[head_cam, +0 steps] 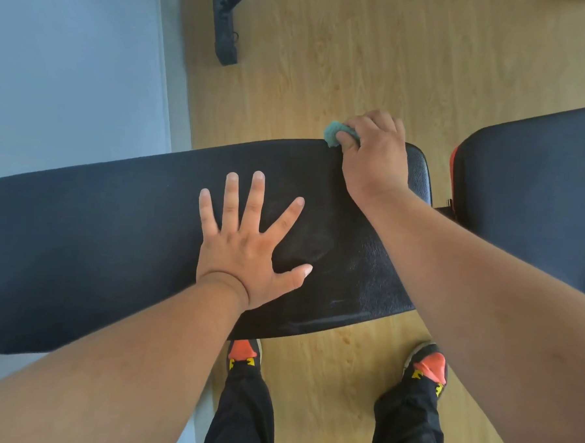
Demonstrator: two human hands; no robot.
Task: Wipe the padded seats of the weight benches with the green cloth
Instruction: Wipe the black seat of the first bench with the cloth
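A black padded seat (113, 246) of a weight bench stretches across the view, and both bare hands are on it. The left hand (245, 249) lies flat near the middle of the pad, palm down, its grip spread wide: four fingers fanned toward the far edge, the thumb angled out to the right. It holds nothing.

The right hand (376, 154) sits at the far right corner of the same pad, its fingers curled over the far edge. Its grip is closed around the green cloth (334, 133), which is bunched into a small wad; only a teal lump shows, poking out from under the thumb and forefinger, right at the pad's far edge. The rest of the cloth is hidden under the hand.

Between the two hands the pad's surface looks faintly streaked and shinier than the left part of the pad.

To the right of the pad, just past a narrow gap, a second black pad (529, 200) with a red trim along its near end runs off the frame. Beyond the pad's far edge lies a wooden floor (326, 70), with a black metal frame leg (226, 31) standing on it. Below the pad's near edge, two shoes with orange toes (429, 365) and black trouser legs stand on the same floor.
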